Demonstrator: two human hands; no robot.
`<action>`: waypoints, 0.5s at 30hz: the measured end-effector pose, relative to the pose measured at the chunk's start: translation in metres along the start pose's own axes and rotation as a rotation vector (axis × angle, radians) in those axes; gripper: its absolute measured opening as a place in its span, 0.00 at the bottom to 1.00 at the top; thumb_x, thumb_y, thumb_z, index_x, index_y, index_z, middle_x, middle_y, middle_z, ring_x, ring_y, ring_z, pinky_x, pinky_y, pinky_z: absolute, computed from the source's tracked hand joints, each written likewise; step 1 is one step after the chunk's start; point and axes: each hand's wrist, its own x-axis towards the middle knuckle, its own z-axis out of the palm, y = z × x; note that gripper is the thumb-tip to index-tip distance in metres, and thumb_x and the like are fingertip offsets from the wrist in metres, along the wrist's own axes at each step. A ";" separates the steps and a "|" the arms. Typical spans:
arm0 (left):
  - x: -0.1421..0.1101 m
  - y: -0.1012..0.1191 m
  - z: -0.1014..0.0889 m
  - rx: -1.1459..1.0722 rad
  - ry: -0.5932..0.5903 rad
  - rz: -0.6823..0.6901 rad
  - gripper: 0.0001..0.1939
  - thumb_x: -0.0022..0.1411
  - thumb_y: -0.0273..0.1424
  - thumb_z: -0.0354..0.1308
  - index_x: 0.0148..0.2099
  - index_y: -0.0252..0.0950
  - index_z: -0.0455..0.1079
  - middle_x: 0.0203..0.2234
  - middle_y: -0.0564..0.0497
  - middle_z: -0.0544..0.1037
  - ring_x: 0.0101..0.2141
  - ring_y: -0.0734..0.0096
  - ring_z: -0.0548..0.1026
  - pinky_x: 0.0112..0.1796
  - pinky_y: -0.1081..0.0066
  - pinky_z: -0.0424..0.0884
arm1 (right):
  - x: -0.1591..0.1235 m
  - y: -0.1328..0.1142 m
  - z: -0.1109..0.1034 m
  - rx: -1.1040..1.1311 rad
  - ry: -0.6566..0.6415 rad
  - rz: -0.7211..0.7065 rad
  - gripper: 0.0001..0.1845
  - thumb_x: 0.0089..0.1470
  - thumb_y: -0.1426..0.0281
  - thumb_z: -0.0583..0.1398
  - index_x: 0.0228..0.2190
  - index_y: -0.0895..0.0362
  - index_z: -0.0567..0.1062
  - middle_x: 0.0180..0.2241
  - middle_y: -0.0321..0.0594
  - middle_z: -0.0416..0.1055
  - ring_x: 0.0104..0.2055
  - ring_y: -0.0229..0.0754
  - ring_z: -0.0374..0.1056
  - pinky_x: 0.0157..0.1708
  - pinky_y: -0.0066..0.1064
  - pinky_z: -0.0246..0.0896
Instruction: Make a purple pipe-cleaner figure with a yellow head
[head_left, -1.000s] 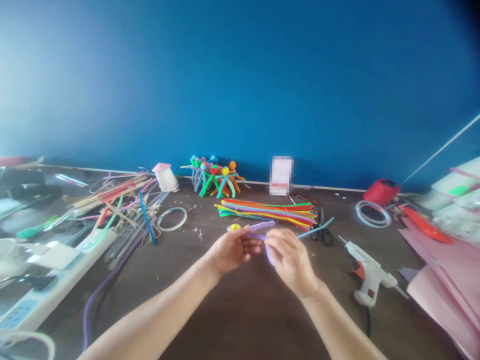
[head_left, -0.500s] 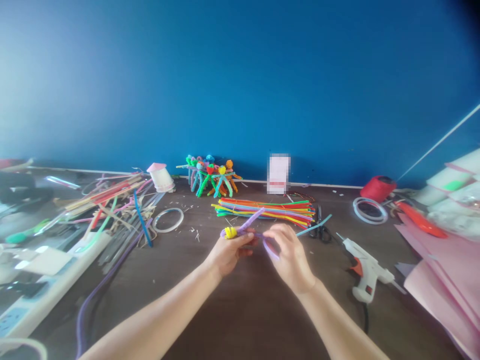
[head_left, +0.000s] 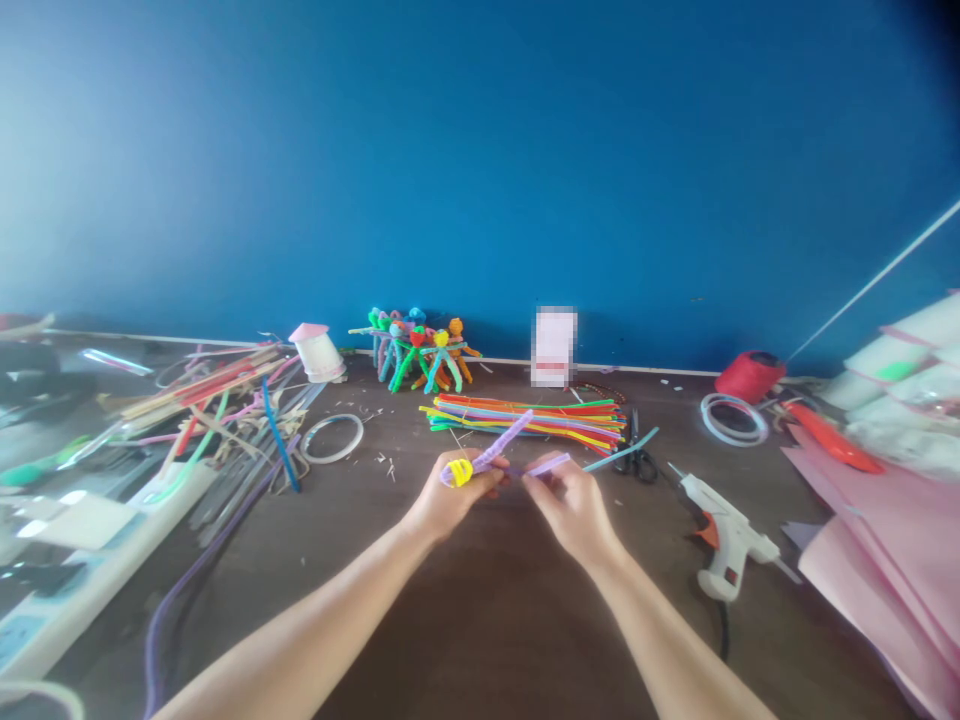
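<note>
My left hand (head_left: 454, 497) grips a lilac pipe cleaner (head_left: 491, 446) near a small coil of yellow pipe cleaner (head_left: 460, 472) wound around it. One lilac length rises from that hand toward the far side of the table. My right hand (head_left: 570, 507) pinches another lilac length (head_left: 547, 465) between thumb and fingers, and the two hands are close together. Just beyond the hands lies a bundle of multicoloured pipe cleaners (head_left: 525, 422). A loose teal pipe cleaner (head_left: 621, 450) lies beyond my right hand, its near end hidden by nothing.
Black-handled scissors (head_left: 636, 455) and a white glue gun (head_left: 726, 535) lie to the right, near pink paper sheets (head_left: 862, 570). Pipe-cleaner figures (head_left: 416, 352) stand against the blue wall (head_left: 480, 150). Strips, a tape ring (head_left: 332, 438) and a power strip (head_left: 97, 540) lie left.
The yellow coil and lilac pipe cleaner have turned, with the long lilac end now pointing up and to the right. My hands have drawn closer and the view has shifted slightly.
</note>
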 end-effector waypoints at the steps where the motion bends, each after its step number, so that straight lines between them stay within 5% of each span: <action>1: 0.000 0.000 -0.001 0.042 -0.017 0.023 0.08 0.45 0.30 0.61 0.30 0.32 0.72 0.22 0.49 0.76 0.26 0.69 0.73 0.28 0.73 0.69 | 0.000 0.000 0.000 0.050 -0.022 0.063 0.08 0.49 0.67 0.56 0.24 0.58 0.72 0.24 0.37 0.67 0.25 0.37 0.63 0.25 0.27 0.57; 5: 0.000 0.001 -0.004 0.101 -0.109 0.067 0.08 0.46 0.31 0.61 0.30 0.32 0.72 0.23 0.49 0.76 0.27 0.68 0.73 0.29 0.72 0.69 | 0.002 0.003 -0.001 0.359 -0.090 0.324 0.15 0.48 0.63 0.57 0.17 0.60 0.70 0.15 0.32 0.61 0.19 0.33 0.57 0.20 0.25 0.51; 9: -0.002 0.001 -0.004 -0.046 -0.203 -0.017 0.08 0.44 0.30 0.63 0.29 0.32 0.71 0.22 0.50 0.75 0.28 0.68 0.74 0.27 0.73 0.69 | 0.002 0.005 -0.001 0.756 -0.171 0.557 0.09 0.41 0.66 0.60 0.20 0.60 0.71 0.15 0.32 0.62 0.16 0.32 0.55 0.16 0.24 0.51; 15: -0.007 -0.007 0.002 -0.405 -0.309 -0.216 0.10 0.41 0.27 0.65 0.29 0.30 0.69 0.19 0.50 0.74 0.23 0.73 0.73 0.24 0.78 0.68 | -0.001 -0.003 -0.001 1.064 -0.329 0.664 0.08 0.41 0.69 0.59 0.27 0.57 0.67 0.19 0.35 0.68 0.18 0.33 0.60 0.16 0.23 0.54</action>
